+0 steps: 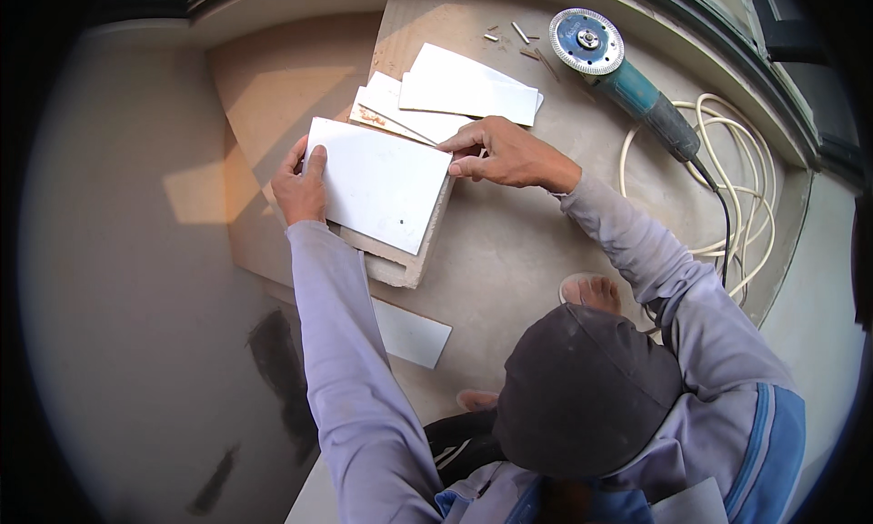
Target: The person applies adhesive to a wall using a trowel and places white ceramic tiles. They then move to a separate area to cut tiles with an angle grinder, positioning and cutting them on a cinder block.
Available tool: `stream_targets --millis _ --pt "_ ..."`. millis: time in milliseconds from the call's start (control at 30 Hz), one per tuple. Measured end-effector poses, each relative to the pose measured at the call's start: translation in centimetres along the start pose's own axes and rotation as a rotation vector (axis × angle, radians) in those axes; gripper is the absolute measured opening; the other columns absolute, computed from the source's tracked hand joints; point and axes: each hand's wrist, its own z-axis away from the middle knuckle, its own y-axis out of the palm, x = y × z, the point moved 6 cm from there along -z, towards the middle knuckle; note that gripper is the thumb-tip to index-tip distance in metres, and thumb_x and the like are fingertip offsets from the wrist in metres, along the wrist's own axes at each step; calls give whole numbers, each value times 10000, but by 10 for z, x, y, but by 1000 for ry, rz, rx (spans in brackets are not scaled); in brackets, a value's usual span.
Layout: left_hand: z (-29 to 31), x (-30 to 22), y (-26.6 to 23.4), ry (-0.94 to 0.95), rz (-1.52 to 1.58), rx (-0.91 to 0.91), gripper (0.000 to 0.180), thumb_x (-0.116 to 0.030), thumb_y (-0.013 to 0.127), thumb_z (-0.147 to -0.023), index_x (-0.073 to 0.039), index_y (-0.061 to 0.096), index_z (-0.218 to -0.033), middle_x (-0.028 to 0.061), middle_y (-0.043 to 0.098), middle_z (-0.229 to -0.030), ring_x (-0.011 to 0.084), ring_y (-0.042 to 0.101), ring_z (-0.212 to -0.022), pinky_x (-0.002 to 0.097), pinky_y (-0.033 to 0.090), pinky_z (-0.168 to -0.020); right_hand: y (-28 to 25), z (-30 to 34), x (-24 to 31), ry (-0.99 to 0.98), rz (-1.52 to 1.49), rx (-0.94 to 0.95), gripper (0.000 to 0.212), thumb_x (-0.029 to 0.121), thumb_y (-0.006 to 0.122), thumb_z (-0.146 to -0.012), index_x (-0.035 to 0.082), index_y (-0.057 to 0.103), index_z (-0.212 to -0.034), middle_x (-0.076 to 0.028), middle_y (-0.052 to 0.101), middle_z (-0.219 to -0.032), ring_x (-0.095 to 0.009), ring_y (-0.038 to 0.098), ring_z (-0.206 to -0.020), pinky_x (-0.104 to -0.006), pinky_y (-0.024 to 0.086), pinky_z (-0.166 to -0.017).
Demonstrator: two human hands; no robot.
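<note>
A white rectangular tile (382, 183) with a small dark spot lies over a pale, rough block (400, 271), which shows below its near edge. My left hand (303, 183) is closed on the tile's left edge, with the thumb on the top face and the fingers behind. At the far right corner, the thumb and fingers of my right hand (496, 153) pinch the tile's edge. Just beyond lie several cut white tile pieces (468, 89), overlapping one another. One of them (377, 115) has a chipped, brownish patch. How far the block extends under the tile is hidden.
An angle grinder (627, 92) with its toothed disc facing up lies at the far right, beside a coiled cream cable (759, 192). Small offcuts (523, 35) are scattered left of the disc. Another white strip (411, 331) lies by my left forearm. A bare foot (596, 292) rests nearby.
</note>
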Motion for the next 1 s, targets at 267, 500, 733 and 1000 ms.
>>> stream_targets --millis 267,500,733,1000 --pt "-6 4 -4 -102 52 75 357 -111 727 -860 28 662 -1183 64 684 -1007 128 612 -882 267 503 -811 16 14 -10 61 -220 -225 419 297 701 -816 34 717 -1141 -117 698 -851 -188 602 -792 -314 468 -738" --pt "-22 -3 -2 -92 66 238 327 -233 701 -914 -15 668 -1157 41 675 -997 115 593 -909 254 465 -827 19 14 -16 61 -209 -246 392 286 703 -817 4 730 -1088 -95 674 -810 -169 567 -746 -292 444 -705" --pt "-44 2 11 -248 284 557 330 -271 658 -950 -53 665 -1198 26 674 -1061 113 591 -964 263 463 -871 18 13 -14 74 -266 -208 379 277 709 -828 -16 728 -1067 -60 628 -763 -139 540 -712 -279 433 -669" --pt "-40 10 9 -248 310 480 370 -233 679 -939 -62 646 -1267 48 672 -1127 126 604 -1043 255 477 -922 23 19 -17 13 -211 -256 393 245 755 -853 6 703 -1161 4 564 -811 -73 484 -687 -214 412 -612"
